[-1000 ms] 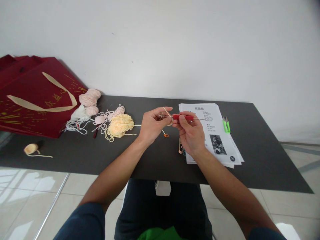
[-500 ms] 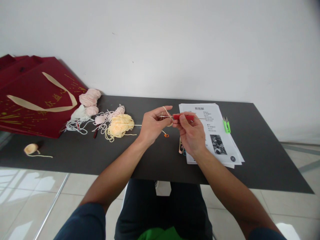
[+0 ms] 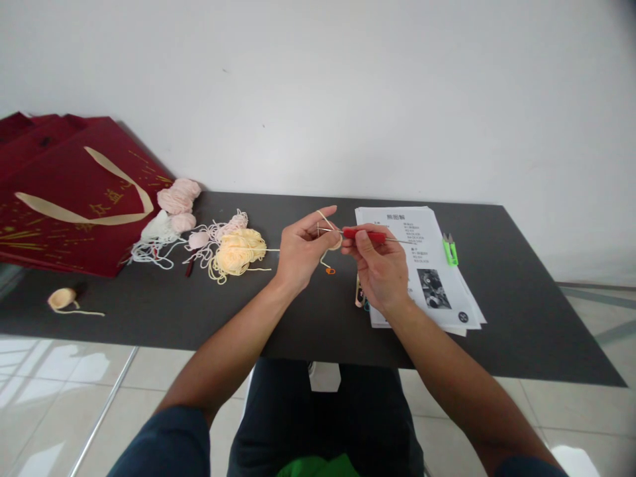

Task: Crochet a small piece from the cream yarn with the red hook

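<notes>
My right hand (image 3: 380, 268) is closed on a red-handled crochet hook (image 3: 365, 233), which points left over the dark table (image 3: 521, 311). My left hand (image 3: 301, 248) pinches a small cream crochet piece (image 3: 336, 244) against the hook's tip, with cream yarn looped over its raised forefinger. An orange stitch marker (image 3: 330, 270) hangs just below the piece. From my left hand the strand runs left to a loose heap of cream yarn (image 3: 238, 250).
Pink and white yarn balls (image 3: 175, 199) lie left of the heap, beside a dark red gift bag (image 3: 64, 195). A small cream crocheted cup (image 3: 61, 298) sits at the near left. Printed sheets (image 3: 422, 265) and green thread snips (image 3: 450, 248) lie to the right.
The hook's tip has shifted slightly left and down into the crochet piece; my left forefinger has tipped a little. The view dropped slightly.
</notes>
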The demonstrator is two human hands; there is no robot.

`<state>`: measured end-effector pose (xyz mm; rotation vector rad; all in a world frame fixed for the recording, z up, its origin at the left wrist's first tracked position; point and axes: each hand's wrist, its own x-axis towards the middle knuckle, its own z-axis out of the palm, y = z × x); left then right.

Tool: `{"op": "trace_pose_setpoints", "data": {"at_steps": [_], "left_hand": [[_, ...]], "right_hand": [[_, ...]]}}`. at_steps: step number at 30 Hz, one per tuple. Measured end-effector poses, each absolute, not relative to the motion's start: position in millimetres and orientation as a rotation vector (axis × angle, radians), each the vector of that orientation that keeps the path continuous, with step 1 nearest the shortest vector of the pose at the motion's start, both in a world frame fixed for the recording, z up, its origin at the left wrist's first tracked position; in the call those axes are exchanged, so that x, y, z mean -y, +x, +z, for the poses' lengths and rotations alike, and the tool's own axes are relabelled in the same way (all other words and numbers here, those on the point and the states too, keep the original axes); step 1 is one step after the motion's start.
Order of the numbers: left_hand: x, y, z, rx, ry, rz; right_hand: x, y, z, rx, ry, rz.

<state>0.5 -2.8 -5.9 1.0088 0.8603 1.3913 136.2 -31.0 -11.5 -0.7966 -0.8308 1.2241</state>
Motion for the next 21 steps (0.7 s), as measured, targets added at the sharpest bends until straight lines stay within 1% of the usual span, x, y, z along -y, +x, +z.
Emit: {"op": "trace_pose_setpoints", "data": {"at_steps": [3,7,9,12,16,21], "left_hand": [[3,1,-7,-0.850,0.979,1.408],[2,2,-6,-0.812,0.858,1.432],[2,3,-5,-0.769,0.790,1.424],[2,2,-2,-0.715,0.719,1.398],[3,-1,3,-0.679,0.674,1.355],[2,-3,6,-0.644,0.681,1.320]], "right_hand": [[35,135,-11,0.905,-0.855,1.116],[44,134,-12,1.093,-0.967,0.841],[47,135,-15,1.217,-0.943,0.706],[48,137,-20,1.344,-0.900,0.609],[46,138,-25,1.339,-0.869,0.664],[38,136,-19,1.045,-0.816,0.996]]}}
